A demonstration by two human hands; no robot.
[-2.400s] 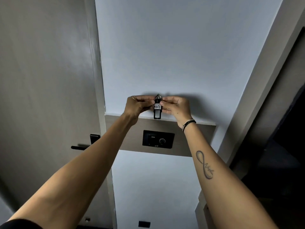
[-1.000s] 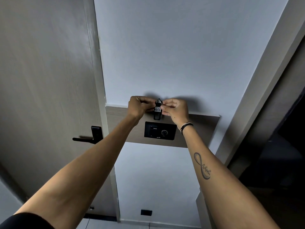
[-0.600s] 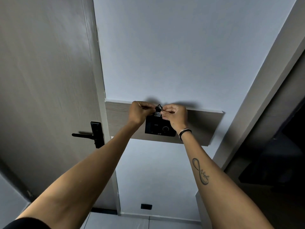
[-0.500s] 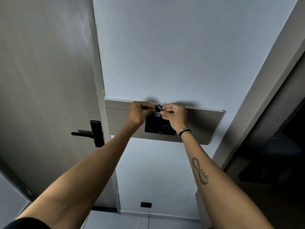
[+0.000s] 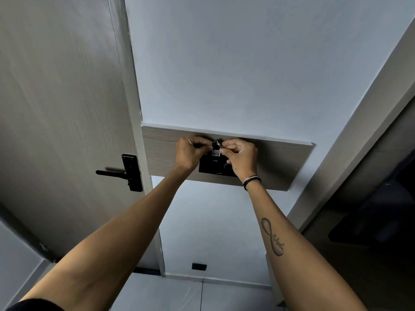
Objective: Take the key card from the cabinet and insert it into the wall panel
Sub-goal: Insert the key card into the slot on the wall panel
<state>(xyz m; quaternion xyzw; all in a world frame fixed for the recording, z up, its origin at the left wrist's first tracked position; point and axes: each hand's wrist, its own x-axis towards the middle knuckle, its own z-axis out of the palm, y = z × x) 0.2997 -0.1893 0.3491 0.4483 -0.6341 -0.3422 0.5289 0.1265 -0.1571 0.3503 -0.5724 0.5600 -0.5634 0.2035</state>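
Note:
The key card (image 5: 216, 152) is a small dark tag with a white handwritten label and a metal ring on top. Its lower part is down against the top of the black wall panel (image 5: 212, 168), which sits on a wood-grain board (image 5: 278, 162) on the wall. My left hand (image 5: 190, 152) pinches the card's top from the left. My right hand (image 5: 241, 157) pinches it from the right and covers the panel's right half and most of its dial. How deep the card sits in the panel is hidden by my fingers.
A grey door (image 5: 62, 108) with a black lever handle (image 5: 125, 173) stands left of the board. A black socket (image 5: 199, 266) sits low on the white wall. A dark opening (image 5: 381, 209) lies at the right. Pale floor tiles show below.
Both hands have brought the key card down from above the board's top edge onto the black panel. The view has tilted downward, showing more floor.

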